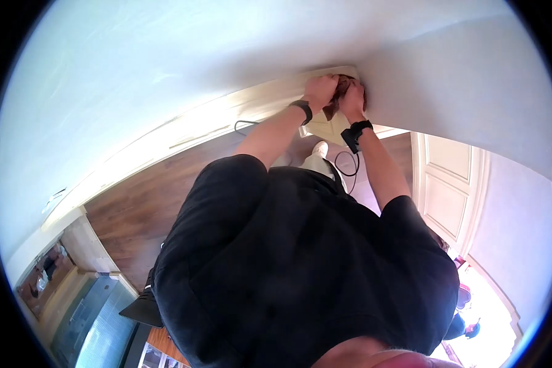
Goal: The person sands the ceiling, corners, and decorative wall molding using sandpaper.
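My left hand (320,91) and my right hand (352,101) are close together at the far corner, both with fingers curled round a dark reddish-brown object (330,111). Its kind is hard to make out, since the fingers cover much of it. It is just above a cream-coloured ledge (276,92) that runs along the wall. Both wrists carry black bands, the right one with a bulky black piece.
Walls meet behind my hands. A thin dark cable (353,164) loops near my legs over the brown wooden floor (147,202). To the right is a cream panelled door (446,184). At the lower left stands a glass-topped or ribbed pale blue surface (104,331).
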`<state>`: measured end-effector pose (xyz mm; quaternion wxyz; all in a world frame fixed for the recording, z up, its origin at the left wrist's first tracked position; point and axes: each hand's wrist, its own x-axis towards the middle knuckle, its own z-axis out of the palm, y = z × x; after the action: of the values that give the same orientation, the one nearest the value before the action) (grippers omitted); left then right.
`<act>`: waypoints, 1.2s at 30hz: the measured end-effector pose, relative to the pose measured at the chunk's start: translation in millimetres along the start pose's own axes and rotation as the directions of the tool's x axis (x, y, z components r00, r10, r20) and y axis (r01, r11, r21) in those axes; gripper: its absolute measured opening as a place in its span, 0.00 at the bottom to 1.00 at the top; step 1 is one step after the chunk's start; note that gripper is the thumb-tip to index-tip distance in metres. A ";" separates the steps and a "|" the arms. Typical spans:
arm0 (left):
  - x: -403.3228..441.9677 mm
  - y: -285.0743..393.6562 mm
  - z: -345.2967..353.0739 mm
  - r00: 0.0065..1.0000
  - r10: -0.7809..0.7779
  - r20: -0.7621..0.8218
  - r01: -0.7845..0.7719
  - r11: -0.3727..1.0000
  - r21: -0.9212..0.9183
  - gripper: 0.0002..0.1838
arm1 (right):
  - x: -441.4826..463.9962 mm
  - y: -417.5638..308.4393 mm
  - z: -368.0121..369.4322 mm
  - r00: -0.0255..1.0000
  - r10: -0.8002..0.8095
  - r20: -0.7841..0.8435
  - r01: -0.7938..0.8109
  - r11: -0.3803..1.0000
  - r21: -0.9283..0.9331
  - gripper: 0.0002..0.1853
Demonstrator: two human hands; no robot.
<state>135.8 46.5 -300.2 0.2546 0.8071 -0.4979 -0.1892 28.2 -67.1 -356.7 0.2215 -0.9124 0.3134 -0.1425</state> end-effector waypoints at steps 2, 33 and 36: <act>-9.6 -7.2 -12.1 1.000 0.026 -0.007 -0.026 0.996 0.089 0.12 | 2.3 -19.3 -2.1 0.997 -0.078 0.023 0.076 0.994 0.076 0.15; -121.2 -87.8 -30.2 0.949 -0.313 -0.036 0.314 0.949 0.026 0.19 | -34.2 -132.0 41.5 0.903 -0.379 0.201 0.336 0.916 0.221 0.23; -116.4 -82.7 -23.6 0.959 -0.271 -0.086 0.265 0.961 -0.074 0.19 | -22.2 -125.1 24.2 0.918 -0.242 0.315 0.144 0.941 0.306 0.20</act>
<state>157.1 187.5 -324.9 0.2752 0.8669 -0.3653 -0.1983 84.5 42.9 -318.6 0.3834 -0.9097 0.1538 -0.0425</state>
